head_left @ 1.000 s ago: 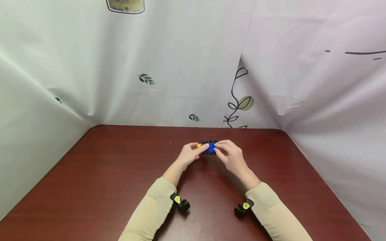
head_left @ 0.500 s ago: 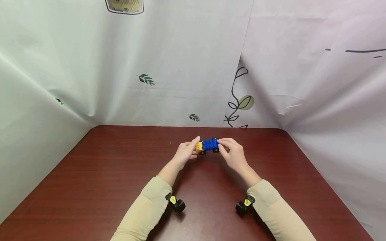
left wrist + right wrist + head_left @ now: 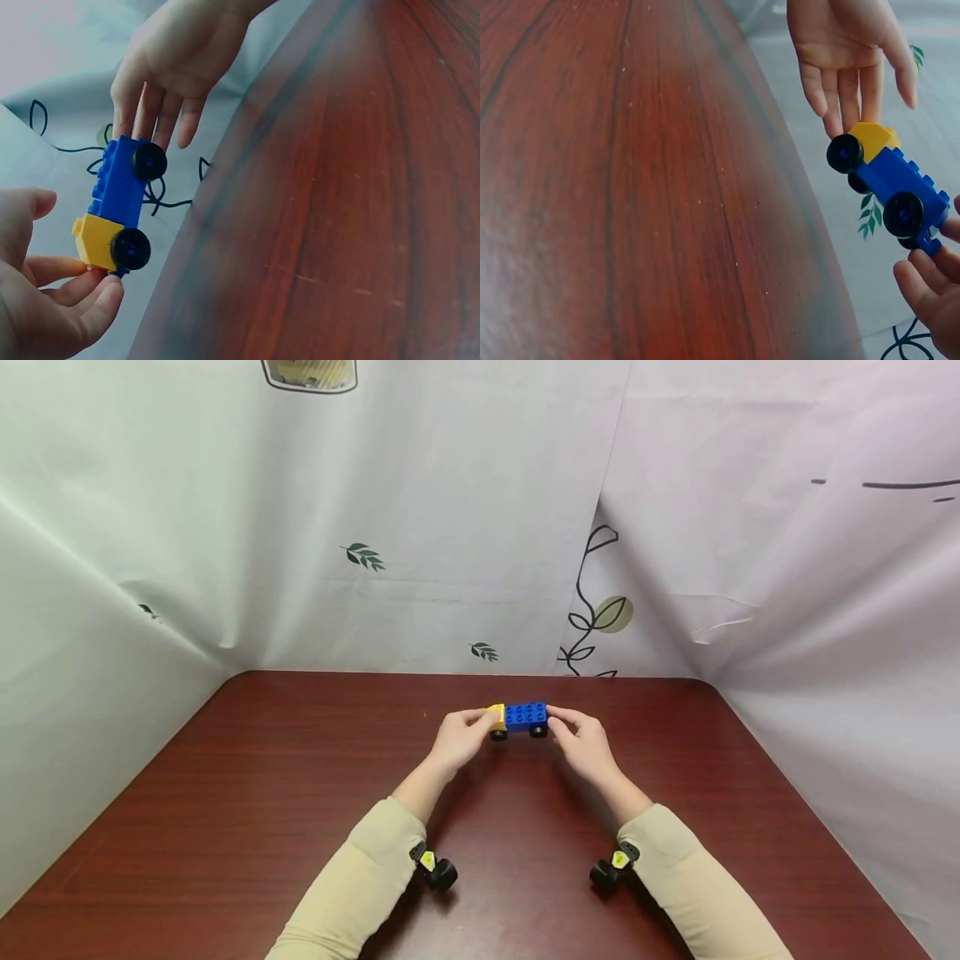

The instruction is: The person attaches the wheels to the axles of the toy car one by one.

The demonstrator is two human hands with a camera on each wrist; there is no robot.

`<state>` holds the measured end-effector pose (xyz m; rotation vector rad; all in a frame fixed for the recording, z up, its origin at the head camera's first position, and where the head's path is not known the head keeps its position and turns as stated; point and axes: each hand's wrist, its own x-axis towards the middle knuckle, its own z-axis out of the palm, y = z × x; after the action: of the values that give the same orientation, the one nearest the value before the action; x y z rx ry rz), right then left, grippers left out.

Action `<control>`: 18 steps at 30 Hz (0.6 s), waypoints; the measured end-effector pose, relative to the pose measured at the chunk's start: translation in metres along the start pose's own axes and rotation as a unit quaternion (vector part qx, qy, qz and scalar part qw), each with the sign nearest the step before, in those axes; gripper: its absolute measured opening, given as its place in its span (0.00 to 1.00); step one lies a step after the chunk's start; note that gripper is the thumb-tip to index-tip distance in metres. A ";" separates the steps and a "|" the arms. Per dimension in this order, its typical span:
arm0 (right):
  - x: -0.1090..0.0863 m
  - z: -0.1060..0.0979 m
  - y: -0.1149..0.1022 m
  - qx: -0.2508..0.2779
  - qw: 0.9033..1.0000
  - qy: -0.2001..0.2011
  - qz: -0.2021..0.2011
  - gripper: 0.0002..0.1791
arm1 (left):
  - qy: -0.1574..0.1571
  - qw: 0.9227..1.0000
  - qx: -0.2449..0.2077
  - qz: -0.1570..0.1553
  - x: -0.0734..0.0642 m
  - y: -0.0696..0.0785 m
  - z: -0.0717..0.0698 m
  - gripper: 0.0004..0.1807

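A toy truck (image 3: pixel 523 717), blue behind and yellow at the front, is held above the table between both hands. Its studded top faces the head camera, and its black wheels show in both wrist views. My left hand (image 3: pixel 459 743) touches the yellow front (image 3: pixel 99 241) with its fingers, while in the right wrist view its thumb stands off to the side, apart from the truck. At the blue rear end (image 3: pixel 930 244), my right hand (image 3: pixel 588 749) pinches the truck between thumb and fingers. Part of that grip lies outside the right wrist view.
The dark red wooden table (image 3: pixel 300 777) spreads under both arms. White fabric with printed leaves (image 3: pixel 363 557) hangs behind it and at its sides. A black camera (image 3: pixel 441 875) sits on the left wrist, another camera (image 3: pixel 604 877) on the right.
The truck has been turned so its studded top and yellow front now show. It has shifted slightly right. My left thumb, earlier on the blue part, has come away from it.
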<state>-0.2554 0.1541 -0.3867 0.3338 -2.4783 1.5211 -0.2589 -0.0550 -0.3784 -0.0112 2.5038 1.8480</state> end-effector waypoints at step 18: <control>0.003 0.001 0.009 -0.012 0.995 -0.047 0.089 0.20 | 0.003 0.998 0.058 0.037 -0.002 -0.009 0.006 0.24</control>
<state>-0.2611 0.1574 -0.3941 0.1896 -2.6614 1.5731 -0.2568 -0.0524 -0.3889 0.0784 2.6461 1.7254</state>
